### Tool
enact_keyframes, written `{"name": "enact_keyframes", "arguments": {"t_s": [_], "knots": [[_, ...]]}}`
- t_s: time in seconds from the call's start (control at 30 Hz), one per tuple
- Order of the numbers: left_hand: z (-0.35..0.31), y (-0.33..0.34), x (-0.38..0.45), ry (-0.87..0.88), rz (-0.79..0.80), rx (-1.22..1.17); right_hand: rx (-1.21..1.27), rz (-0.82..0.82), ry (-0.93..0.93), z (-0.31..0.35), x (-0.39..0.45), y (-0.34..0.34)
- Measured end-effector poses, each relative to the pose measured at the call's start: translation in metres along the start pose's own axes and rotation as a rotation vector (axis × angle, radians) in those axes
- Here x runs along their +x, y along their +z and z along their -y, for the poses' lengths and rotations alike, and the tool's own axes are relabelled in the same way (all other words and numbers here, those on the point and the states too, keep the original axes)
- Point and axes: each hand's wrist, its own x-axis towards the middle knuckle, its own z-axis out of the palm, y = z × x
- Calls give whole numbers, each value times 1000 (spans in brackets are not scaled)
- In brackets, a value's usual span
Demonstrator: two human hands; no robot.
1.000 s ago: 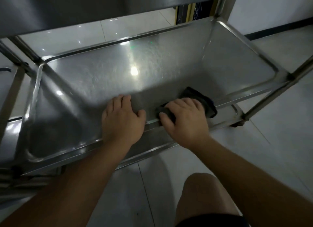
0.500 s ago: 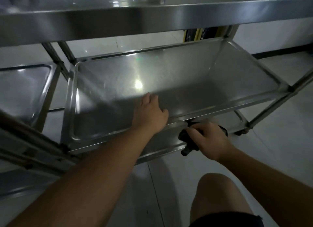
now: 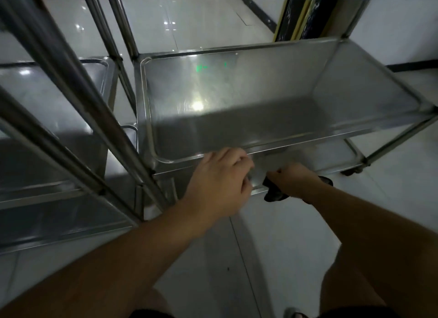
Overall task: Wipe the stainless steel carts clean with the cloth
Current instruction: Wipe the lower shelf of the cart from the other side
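The steel cart (image 3: pixel 260 118) fills the middle of the head view, its middle shelf bare and shiny under the top shelf. My right hand (image 3: pixel 294 181) grips a dark cloth (image 3: pixel 272 195) at the front edge of the cart's bottom shelf (image 3: pixel 331 156), below the middle shelf. My left hand (image 3: pixel 220 182) is at the middle shelf's front rim with its fingers curled. It is blurred, so whether it holds the rim is unclear.
A second steel cart (image 3: pixel 47 118) stands close on the left, its slanted posts (image 3: pixel 71 80) crossing in front of me. A caster (image 3: pixel 350 171) sits at the right front corner. Pale tiled floor (image 3: pixel 272 258) lies between my knees and the carts.
My right hand took the cloth off the middle shelf and down to the bottom shelf's front edge. My left hand slid back from the shelf surface to its front rim. The view shifted left.
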Motion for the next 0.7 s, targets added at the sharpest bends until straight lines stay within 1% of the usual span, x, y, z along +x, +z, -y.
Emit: {"name": "enact_keyframes", "arguments": {"t_s": [0.07, 0.13, 0.2, 0.27, 0.33, 0.43, 0.53, 0.63, 0.7], "knots": [[3, -2, -10, 38, 88, -8, 86, -14, 69, 6, 1, -2], [7, 0, -15, 15, 187, -9, 99, 5, 108, 13, 1, -5], [11, 6, -20, -22, 259, -21, 64, 34, 99, 21, 3, -5], [14, 17, -27, -74, 297, -57, 91, 40, 87, 26, 11, 4], [20, 33, -33, -134, 337, -71, 74, 62, 32, 31, 19, 19], [33, 62, -41, -222, 422, -24, 145, 60, -50, 34, 38, 44], [50, 90, -52, -294, 501, 5, 198, 109, -125, 30, 60, 63], [65, 116, -63, -365, 503, 42, 70, 206, -204, 30, 87, 78], [74, 129, -70, -410, 502, 58, 6, 192, -250, 37, 103, 86]]}}
